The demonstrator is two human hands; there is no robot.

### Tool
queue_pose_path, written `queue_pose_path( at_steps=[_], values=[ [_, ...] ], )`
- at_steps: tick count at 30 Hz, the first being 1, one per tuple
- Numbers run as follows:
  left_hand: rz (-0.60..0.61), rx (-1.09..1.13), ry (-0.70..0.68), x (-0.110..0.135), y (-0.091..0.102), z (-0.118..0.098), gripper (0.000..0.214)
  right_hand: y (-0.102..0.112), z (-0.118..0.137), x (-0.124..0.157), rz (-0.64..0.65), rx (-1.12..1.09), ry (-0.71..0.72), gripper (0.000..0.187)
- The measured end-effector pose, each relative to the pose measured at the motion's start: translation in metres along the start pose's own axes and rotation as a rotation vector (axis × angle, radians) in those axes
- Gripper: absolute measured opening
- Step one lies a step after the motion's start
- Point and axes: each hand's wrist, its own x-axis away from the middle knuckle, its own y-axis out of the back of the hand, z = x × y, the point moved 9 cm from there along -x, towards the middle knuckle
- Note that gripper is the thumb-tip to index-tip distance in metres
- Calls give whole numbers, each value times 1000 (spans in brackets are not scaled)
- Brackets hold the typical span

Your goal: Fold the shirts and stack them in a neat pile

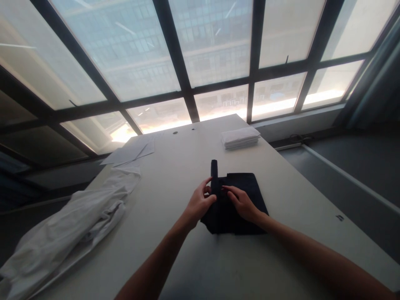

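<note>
A dark navy garment (246,189) lies folded on the pale table (175,166), with a narrow strip of it sticking out toward the window. My left hand (200,202) pinches the cloth at the base of that strip, fingers closed on it. My right hand (240,202) rests on the folded part just to the right, fingers curled onto the fabric and close to the left hand's fingertips.
A crumpled white garment (71,229) lies along the table's left edge. White sheets (129,152) sit at the far left. A stack of folded white cloth (240,136) is at the far right corner. Large windows rise behind the table; the floor drops off on the right.
</note>
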Motion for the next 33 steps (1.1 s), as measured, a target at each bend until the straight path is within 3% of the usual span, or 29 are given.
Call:
queue_pose_path(
  at_steps=[4,8,10,13,19,27,33],
  values=[
    [24,-195,-126,-10,-38,-8,75,21,-18,-4,-115,-309,-262,56],
    [139,-233,-197,-12,-85,2,79,45,-23,-6,-160,-224,-365,54],
    [186,-170,-193,-12,-100,12,77,53,-20,-8,-150,-190,-369,47],
    [133,-74,-189,-14,-94,21,61,57,-14,-11,-111,-215,-338,37],
    [-119,-202,-382,-13,-49,4,25,75,-23,-12,-150,-100,-370,29],
    [-20,-421,-561,-6,-70,7,25,100,-42,-12,-154,123,-344,30],
    [17,-506,-622,-5,-79,20,27,111,-47,-4,-128,576,-395,34]
  ],
)
